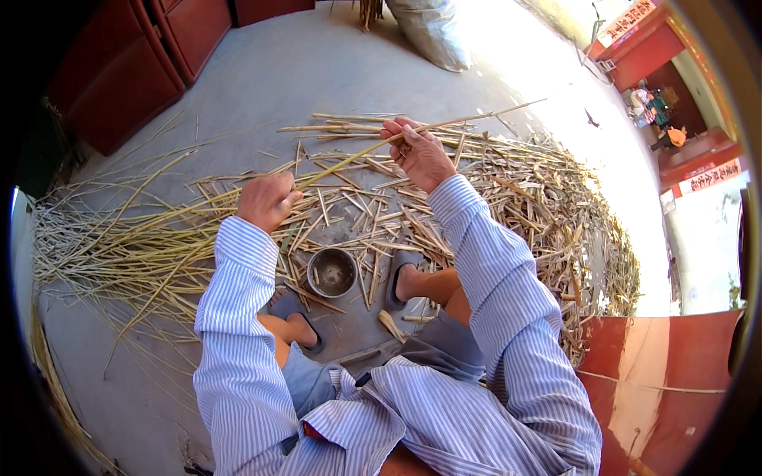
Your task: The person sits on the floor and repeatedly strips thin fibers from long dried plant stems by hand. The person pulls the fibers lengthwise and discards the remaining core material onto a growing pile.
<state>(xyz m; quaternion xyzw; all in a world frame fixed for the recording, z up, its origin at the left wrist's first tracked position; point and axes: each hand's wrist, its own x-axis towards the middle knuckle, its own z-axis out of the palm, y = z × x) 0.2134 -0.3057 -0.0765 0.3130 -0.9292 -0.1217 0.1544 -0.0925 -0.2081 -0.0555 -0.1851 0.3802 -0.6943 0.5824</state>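
A long, thin yellow-green plant stalk stretches between my hands, its pale tip pointing to the upper right. My left hand is closed in a fist around its lower part. Higher up, my right hand pinches the stalk between thumb and fingers. To the left spreads a fan of uncut thin stalks, yellow-green turning whitish at the far ends. Short cut pieces and dry husks lie heaped beyond and to the right of my right hand. Between my feet and the pile stands a small round metal bowl.
My sandalled feet rest on the grey concrete floor. Dark red padded furniture stands at the far left, a stuffed whitish sack at the back. At the right lies a red panel. People are near a distant doorway.
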